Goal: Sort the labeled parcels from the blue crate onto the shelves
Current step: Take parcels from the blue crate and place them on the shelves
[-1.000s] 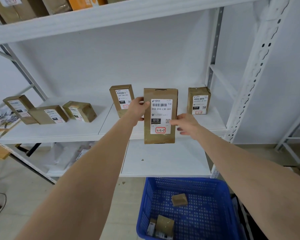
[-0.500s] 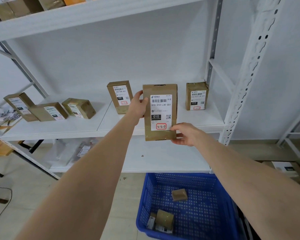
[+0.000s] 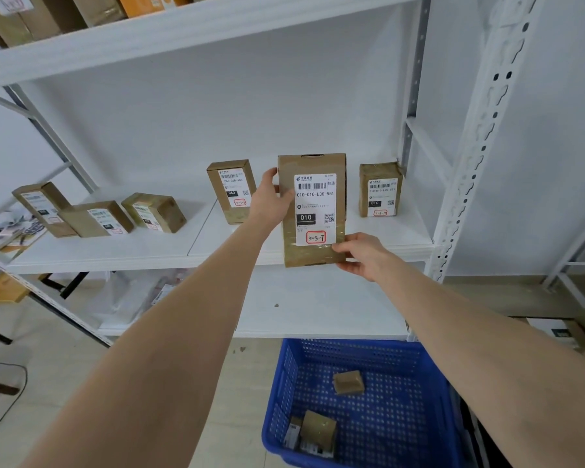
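Observation:
I hold a tall brown parcel (image 3: 313,163) upright in front of the middle shelf (image 3: 196,255); its white label reads 010 and 3-3-7. My left hand (image 3: 272,199) grips its upper left edge and my right hand (image 3: 360,253) pinches its lower right corner. The parcel's bottom hangs slightly below the shelf's front edge. On the shelf stand a parcel marked 060 (image 3: 232,190) to the left and a parcel marked 010 (image 3: 380,189) to the right. The blue crate (image 3: 433,400) sits on the floor below, holding two small brown parcels (image 3: 348,381) (image 3: 316,432).
Three more labelled parcels (image 3: 95,217) lie at the shelf's left end. A white perforated upright (image 3: 480,136) stands on the right. The top shelf (image 3: 183,32) carries several boxes. A lower shelf (image 3: 318,305) holds plastic-wrapped items at the left.
My right hand slid from the parcel's right side down to its lower right corner. The parcel stays upright before the shelf, between the two standing parcels.

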Tool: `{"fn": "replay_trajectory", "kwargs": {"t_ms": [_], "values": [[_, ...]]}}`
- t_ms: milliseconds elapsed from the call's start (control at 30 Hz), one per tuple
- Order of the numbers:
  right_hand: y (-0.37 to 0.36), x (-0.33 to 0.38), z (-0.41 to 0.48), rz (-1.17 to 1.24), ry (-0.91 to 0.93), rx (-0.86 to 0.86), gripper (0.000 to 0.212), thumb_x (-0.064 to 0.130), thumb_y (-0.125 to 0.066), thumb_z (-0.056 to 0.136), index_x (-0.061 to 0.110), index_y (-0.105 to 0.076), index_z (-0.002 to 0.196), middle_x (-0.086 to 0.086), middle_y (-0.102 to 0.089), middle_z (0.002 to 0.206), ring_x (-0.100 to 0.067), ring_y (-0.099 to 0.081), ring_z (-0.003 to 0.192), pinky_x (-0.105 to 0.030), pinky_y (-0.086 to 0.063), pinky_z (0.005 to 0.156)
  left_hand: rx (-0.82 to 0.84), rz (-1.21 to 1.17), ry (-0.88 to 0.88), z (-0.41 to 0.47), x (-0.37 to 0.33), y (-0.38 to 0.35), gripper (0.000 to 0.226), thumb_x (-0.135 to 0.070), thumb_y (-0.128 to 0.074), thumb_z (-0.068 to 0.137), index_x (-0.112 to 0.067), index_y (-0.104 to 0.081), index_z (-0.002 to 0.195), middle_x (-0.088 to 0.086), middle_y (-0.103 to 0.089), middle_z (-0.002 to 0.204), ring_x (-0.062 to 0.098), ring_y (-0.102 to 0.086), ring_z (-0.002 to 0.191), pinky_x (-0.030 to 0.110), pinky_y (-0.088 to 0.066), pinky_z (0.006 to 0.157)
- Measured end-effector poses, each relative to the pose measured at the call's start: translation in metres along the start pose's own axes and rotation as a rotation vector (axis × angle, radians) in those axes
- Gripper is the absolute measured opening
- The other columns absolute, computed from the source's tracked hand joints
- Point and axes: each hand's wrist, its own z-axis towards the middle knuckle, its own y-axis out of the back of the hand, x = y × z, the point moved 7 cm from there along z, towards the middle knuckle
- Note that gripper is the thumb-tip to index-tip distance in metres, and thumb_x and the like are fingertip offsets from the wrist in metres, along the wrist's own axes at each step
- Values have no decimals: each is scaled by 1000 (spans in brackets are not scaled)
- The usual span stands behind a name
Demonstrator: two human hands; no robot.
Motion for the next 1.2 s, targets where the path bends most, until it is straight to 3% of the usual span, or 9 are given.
{"fn": "replay_trajectory", "kwargs": {"t_ms": [67,133,367,633,733,800,900,1067,1200], "values": [[3,1,0,-21,8,-4,23,-4,-69,80,8,-58,97,-13,-63,107,-22,-62,97,-36,-57,74,10,6,27,-2,5,-2,56,-16,-56,93,-14,-33,144,5,-56,132,27,-58,114,46,-50,94],[4,0,0,-41,10,-6,28,-4,-69,80,6,-58,103,-14,-63,110,-23,-61,97,-36,-57,73,13,-8,47,-4,9,-2,54,-14,-58,91,-11,-38,141,6,-55,132,27,-56,116,47,-49,96],[-1,-1,11,-77,12,-74,34,-6,-69,78,5,-57,109,-15,-60,118,-29,-58,111,-40,-56,81,81,-94,116,-3,24,-7,57,-6,-55,88,-16,-37,140,7,-60,124,28,-59,113,47,-51,93],[-24,0,43,-101,6,-208,40,-8,-67,78,6,-58,115,-16,-60,120,-31,-56,114,-42,-54,87,151,-127,120,29,54,-3,60,-7,-59,89,-18,-34,142,6,-56,131,29,-55,117,48,-50,94],[-46,4,60,-106,39,-272,31,-8,-66,79,9,-58,103,-16,-62,118,-31,-58,111,-40,-54,85,178,-127,95,57,69,9,59,-10,-62,88,-12,-35,141,6,-55,132,29,-55,117,48,-50,94],[-63,8,71,-141,75,-323,27,-6,-66,79,12,-56,95,-15,-64,113,-29,-61,103,-37,-54,80,189,-122,78,78,79,21,58,-11,-65,87,-9,-38,138,7,-56,130,28,-56,116,48,-50,94],[-87,15,87,-262,133,-423,32,2,-70,77,12,-59,106,-13,-66,108,-26,-61,92,-39,-55,85,191,-141,43,109,95,37,57,-12,-69,85,-9,-40,134,7,-57,128,27,-57,115,49,-50,93],[-114,10,114,-433,157,-502,35,16,-72,78,12,-62,111,-11,-68,107,-28,-61,98,-29,-45,76,245,-164,-19,143,122,35,56,-8,-69,84,-9,-40,132,8,-58,125,25,-59,111,48,-52,92],[-124,0,132,-556,163,-552,25,21,-65,82,11,-67,104,-13,-69,104,-33,-61,103,-33,-46,78,282,-184,-17,160,147,23,54,-6,-68,84,-7,-40,131,9,-59,122,22,-60,103,46,-51,93]]}}
